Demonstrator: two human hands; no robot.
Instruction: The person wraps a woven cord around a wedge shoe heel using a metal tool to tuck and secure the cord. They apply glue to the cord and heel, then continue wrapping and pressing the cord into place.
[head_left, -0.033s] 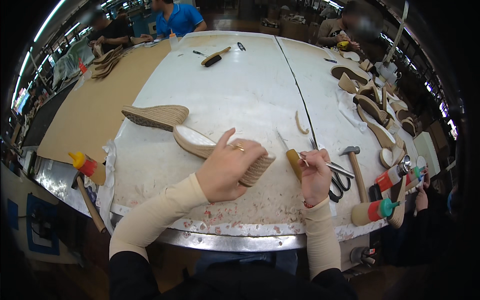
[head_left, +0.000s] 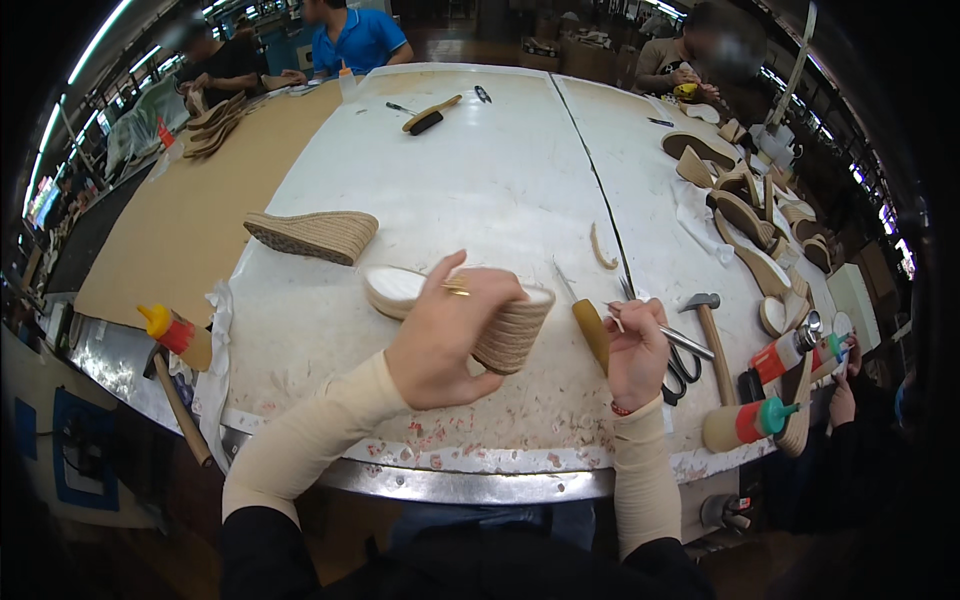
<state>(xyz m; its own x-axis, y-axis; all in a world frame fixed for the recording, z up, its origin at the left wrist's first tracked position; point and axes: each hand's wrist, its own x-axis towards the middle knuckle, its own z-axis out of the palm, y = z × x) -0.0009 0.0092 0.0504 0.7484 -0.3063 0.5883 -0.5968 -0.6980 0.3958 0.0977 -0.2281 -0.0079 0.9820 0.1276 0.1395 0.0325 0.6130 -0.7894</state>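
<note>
My left hand [head_left: 440, 340] is closed around a rope-covered wedge shoe sole [head_left: 512, 330] with a white top, and its heel end rises near the middle of the table. Between the fingers of my right hand [head_left: 638, 355] is a slim silver metal tool [head_left: 692, 344]; its exact kind is unclear. Beside that hand lies an awl [head_left: 591, 332] with a yellowish handle, its spike pointing away. Black-handled scissors [head_left: 684, 378] rest partly under the metal tool. A second wedge sole [head_left: 315, 234] lies farther off to the left.
On the right are a hammer [head_left: 714, 345], a glue bottle [head_left: 745, 423] and piled wedge soles [head_left: 745, 230]. At left stand a yellow-capped bottle [head_left: 180, 335] and another hammer [head_left: 180, 410]. A brush [head_left: 430, 115] lies at the back. Several people work around the table.
My left hand has tilted the wedge sole; its toe end has shifted right and its heel has turned up to show more rope side. My right hand has moved slightly right with the metal tool.
</note>
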